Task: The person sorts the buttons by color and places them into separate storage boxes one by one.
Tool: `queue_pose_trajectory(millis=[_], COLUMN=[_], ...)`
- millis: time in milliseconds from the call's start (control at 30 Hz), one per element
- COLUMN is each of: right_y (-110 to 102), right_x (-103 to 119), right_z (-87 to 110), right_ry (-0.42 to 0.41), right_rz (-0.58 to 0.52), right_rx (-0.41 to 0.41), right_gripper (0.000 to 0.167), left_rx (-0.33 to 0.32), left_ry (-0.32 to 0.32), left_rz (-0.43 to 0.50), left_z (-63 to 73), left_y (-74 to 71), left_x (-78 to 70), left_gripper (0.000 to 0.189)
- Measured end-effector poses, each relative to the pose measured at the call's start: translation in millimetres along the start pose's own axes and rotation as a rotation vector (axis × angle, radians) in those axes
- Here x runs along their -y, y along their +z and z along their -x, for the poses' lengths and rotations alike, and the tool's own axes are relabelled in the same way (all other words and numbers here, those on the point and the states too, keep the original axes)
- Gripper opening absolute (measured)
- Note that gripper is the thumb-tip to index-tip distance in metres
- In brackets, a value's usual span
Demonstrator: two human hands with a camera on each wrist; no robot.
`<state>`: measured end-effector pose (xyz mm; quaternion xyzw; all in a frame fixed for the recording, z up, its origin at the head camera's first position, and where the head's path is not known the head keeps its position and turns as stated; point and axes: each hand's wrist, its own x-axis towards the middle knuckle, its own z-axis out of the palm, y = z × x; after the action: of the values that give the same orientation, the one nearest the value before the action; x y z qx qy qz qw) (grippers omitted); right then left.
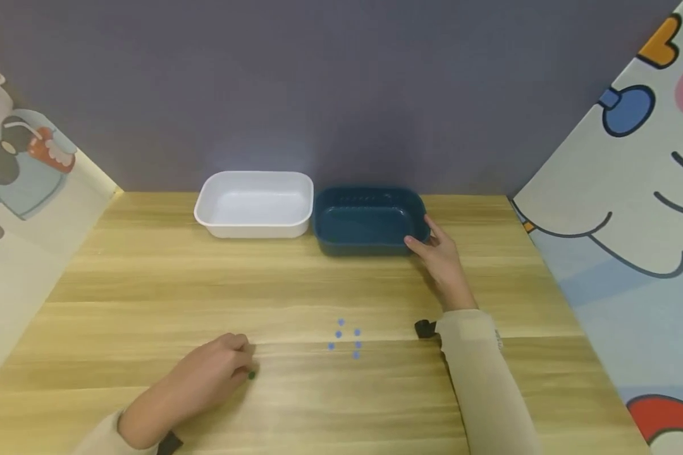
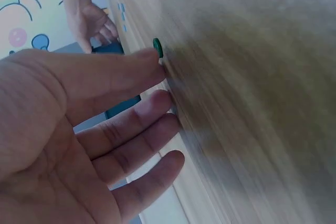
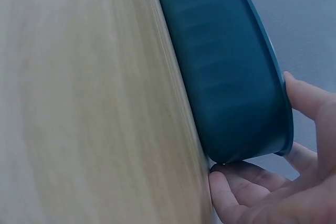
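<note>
My left hand [image 1: 213, 373] hovers low at the table's front left, fingers bent. A small green disc [image 2: 158, 48] is right at its thumb tip in the left wrist view; whether it is pinched I cannot tell. My right hand [image 1: 441, 256] grips the right end of a dark teal rectangular dish [image 1: 370, 249], with one digit at its rim and other fingers against its side and underside in the right wrist view. Nothing shows inside the dish. Several small blue discs [image 1: 357, 345] lie loosely grouped on the table between the hands.
A white rectangular dish [image 1: 253, 231] stands left of the teal one, their sides close together. Behind both rises a grey-purple wall [image 1: 364, 95]. Panels with cartoon pictures [image 1: 632, 253] border the wooden table [image 1: 296, 284] on the left and right.
</note>
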<state>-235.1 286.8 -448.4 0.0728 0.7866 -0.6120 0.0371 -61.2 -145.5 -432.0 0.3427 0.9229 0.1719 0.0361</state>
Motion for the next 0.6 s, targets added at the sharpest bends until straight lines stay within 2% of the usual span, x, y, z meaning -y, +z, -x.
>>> queue_pose_trajectory(millis=[267,433,600], right_y=[3,3,1], right_x=[-1,0,-1], right_z=[-1.8,-0.5,-3.5], right_ry=[0.004,0.016,0.032], right_rz=[0.021,0.022,0.046], right_rx=[-0.012,-0.002,-0.011], right_gripper=[0.084,0.086,0.085], left_rx=[-0.029,-0.064,-0.045], left_ry=[-0.059,-0.030,-0.015], left_rz=[0.012,0.014,0.046], left_z=[17.8,18.5,14.3], left_y=[4.2,8.8,8.4], left_x=[1.6,2.9,9.0], left_gripper=[0.021,0.023,0.020])
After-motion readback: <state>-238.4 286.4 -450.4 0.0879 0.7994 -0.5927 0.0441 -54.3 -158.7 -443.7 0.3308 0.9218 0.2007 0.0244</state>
